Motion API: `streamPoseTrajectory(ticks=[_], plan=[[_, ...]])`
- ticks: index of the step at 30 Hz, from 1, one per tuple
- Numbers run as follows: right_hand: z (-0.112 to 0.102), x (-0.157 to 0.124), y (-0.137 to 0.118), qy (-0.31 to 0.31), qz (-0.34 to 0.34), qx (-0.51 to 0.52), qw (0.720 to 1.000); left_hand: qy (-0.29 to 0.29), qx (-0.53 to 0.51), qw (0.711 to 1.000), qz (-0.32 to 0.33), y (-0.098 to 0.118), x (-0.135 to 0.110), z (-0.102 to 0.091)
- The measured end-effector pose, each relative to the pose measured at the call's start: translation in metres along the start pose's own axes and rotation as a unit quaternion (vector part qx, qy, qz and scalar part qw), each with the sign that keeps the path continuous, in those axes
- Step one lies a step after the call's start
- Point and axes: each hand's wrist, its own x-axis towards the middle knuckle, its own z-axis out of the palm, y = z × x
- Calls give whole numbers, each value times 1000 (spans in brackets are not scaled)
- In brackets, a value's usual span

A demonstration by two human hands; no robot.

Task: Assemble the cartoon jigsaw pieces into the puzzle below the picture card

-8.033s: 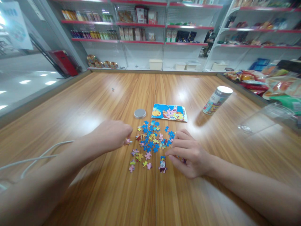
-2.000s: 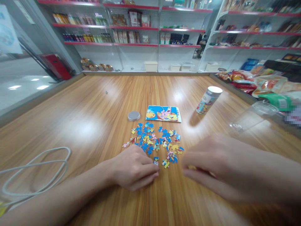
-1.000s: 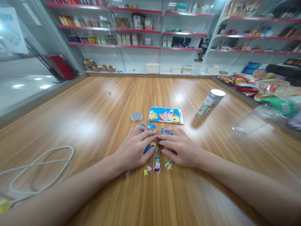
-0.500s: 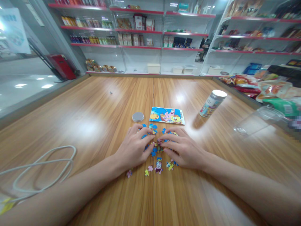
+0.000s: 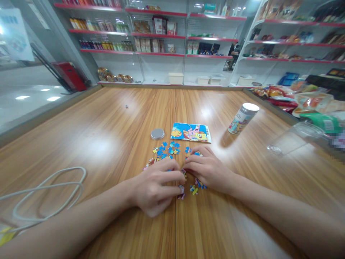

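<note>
Small jigsaw pieces (image 5: 165, 148), mostly blue, lie in a loose cluster in the middle of the table. My left hand (image 5: 157, 185) is curled palm down over the near left side of the cluster, its fingertips by a pink and purple character piece (image 5: 181, 192) that they partly cover. What lies under its fingers is hidden. Opposite it, my right hand (image 5: 206, 165) has its fingers bent together, tips down among pieces at the cluster's right side; what they grip cannot be made out. Yellow and blue pieces (image 5: 194, 189) lie just below the right hand.
Beyond the pieces are a cartoon picture card (image 5: 191, 132) and a round silver lid (image 5: 157, 134). A printed canister (image 5: 242, 118) stands to the right, near a clear plastic container (image 5: 295, 138). A white cable (image 5: 48, 187) loops at left. Snack bags (image 5: 280, 96) line the right edge.
My left hand has moved nearer and slightly right, its fingers curling, uncovering pieces at the cluster's upper left. My right hand's fingers have drawn closer together.
</note>
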Motion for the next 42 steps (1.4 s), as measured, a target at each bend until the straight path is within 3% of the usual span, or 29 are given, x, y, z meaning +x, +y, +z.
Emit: streamPoseTrajectory(ticks=[4, 11, 30, 33, 38, 42], plan=[[1, 0, -1, -3, 2, -11, 1000, -68, -36, 997, -1, 2, 3, 1], [2, -2, 0, -14, 6, -32, 999, -1, 34, 998, -47, -7, 4, 5], [-5, 2, -3, 10, 61, -44, 997, 53, 140, 976, -161, -14, 0, 10], [-4, 1, -2, 6, 67, -47, 997, 68, 119, 978, -154, -14, -1, 8], [-3, 0, -2, 2, 84, -63, 994, -38, 34, 996, -71, -4, 3, -1], [0, 0, -2, 6, 85, -66, 994, -81, 22, 994, -69, -1, 7, -2]])
